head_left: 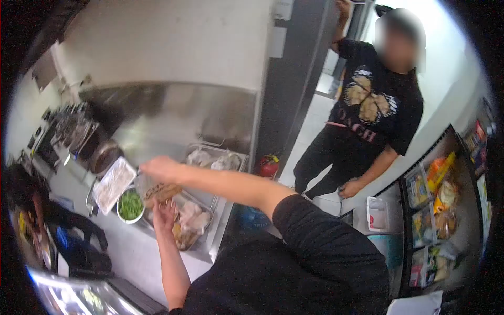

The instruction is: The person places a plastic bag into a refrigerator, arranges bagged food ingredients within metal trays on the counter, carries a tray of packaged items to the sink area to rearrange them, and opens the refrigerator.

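Note:
A see-through plastic bag with dark print and brownish contents point(155, 193) is over the counter. My right hand point(161, 170) reaches in from the right, its fingers curled at the upper edge of the bag; the fingertips are blurred. Palm up, my left hand point(165, 214) lies against the near side of the bag with its fingers apart. Just left of the bag are a white tray of pale, shredded-looking food point(115, 181) and a round bowl of chopped greens point(129, 205). Pale raw meat pieces point(193, 218) fill a metal tray point(210, 210) beside my left hand.
Another metal tray point(242, 160) holds plastic-wrapped items. A pan point(106, 156) sits at the back left. A person in black point(375, 110) stands at the doorway; another person point(39, 199) works at left. Shelves with packets point(436, 205) are at right.

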Demonstrator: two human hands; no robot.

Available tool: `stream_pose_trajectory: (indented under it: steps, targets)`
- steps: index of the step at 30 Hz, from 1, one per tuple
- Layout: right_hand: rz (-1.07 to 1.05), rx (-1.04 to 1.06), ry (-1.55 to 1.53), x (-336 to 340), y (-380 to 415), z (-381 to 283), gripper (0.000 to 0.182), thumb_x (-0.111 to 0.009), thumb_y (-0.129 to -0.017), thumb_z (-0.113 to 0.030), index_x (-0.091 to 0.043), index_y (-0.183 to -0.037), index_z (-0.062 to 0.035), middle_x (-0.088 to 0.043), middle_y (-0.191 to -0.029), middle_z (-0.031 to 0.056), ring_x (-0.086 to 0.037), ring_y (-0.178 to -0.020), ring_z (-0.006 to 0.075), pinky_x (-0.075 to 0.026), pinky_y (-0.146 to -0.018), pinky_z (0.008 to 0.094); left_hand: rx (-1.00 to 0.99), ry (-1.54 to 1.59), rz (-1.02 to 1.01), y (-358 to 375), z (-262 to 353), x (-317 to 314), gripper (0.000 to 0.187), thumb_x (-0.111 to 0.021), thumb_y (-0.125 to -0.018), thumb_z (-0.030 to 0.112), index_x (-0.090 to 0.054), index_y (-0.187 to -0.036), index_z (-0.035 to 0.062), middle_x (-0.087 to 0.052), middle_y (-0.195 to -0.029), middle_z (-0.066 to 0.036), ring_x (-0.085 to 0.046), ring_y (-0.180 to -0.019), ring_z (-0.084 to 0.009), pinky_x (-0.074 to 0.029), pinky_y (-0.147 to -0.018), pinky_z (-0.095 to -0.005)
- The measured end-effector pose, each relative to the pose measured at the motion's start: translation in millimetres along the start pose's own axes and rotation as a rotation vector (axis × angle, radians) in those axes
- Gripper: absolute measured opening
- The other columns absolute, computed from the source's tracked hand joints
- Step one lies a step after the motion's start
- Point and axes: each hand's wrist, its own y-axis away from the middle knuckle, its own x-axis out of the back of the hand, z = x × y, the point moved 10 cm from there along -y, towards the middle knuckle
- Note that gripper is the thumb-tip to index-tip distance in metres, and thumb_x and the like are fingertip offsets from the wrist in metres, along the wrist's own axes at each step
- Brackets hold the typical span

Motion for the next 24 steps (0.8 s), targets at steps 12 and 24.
stream_pose_trajectory:
  steps: [12,24]
  targets:
    - [-0.016,-0.104,0.126,22,29,21,0.018,-0.055,-0.08,-0.016,-0.061,-0.093,-0.0049,-0.065,-0.084,0.0182,-0.064,-0.08,0.0359,-0.052,-0.071,0.0463,0.078,0.063,-0.099,6,-38,-31,0.056,-0.064,-0.086,0.033,-0.037,-0.133,0.0184,-0.04,-0.138,-0.003,-0.037,-0.128,-0.0249,-0.027,-0.104,-0.0591]
    - [-0.12,-0.126,0.339,30,50,18,0.015,-0.059,-0.077,-0.026,-0.069,-0.085,-0.0186,-0.06,-0.088,0.0076,-0.061,-0.087,0.0273,-0.051,-0.072,0.0403,0.135,-0.004,-0.145,8,-37,-57,0.042,-0.059,-0.089,0.016,-0.044,-0.127,0.0149,-0.05,-0.129,-0.006,-0.048,-0.119,-0.0257,-0.039,-0.097,-0.0499]
